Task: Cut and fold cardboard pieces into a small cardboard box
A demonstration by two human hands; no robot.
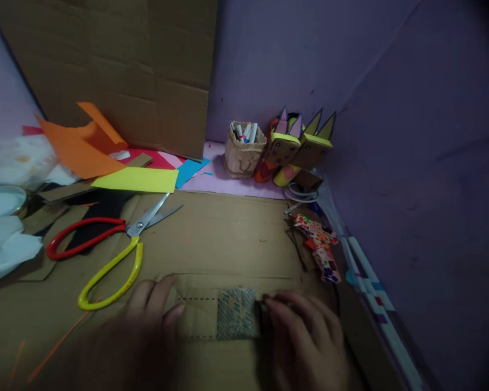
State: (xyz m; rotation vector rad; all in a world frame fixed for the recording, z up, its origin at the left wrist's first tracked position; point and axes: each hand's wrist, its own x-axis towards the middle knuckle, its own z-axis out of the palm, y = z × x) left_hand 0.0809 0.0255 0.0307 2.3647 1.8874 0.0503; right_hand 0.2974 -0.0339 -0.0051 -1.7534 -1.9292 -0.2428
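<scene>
Nearest, low on the cardboard base sheet (228, 233), my left hand (146, 309) rests at the left end of a cardboard strip (198, 319) marked with dashed lines; I cannot tell whether its fingers are clamped on it. My right hand (312, 326) has its fingers bunched at the strip's right part, beside a crosshatched patch (236, 314); something dark lies at the fingertips, and whether they clamp it I cannot tell. Farther, toward the base sheet's left edge, scissors (139, 226) lie with blades apart. A floral-patterned glue gun (320, 247) lies toward the right edge. Near the far right corner is a coiled white cord (301, 194). Around the far edge's left portion lie yellow paper (140, 179) and folded orange paper (79, 144). Beyond that edge, a pot (240, 157) of markers (248, 133) stands upright on lilac paper (212, 182), beside two pointed-eared cardboard figures (285, 149).
</scene>
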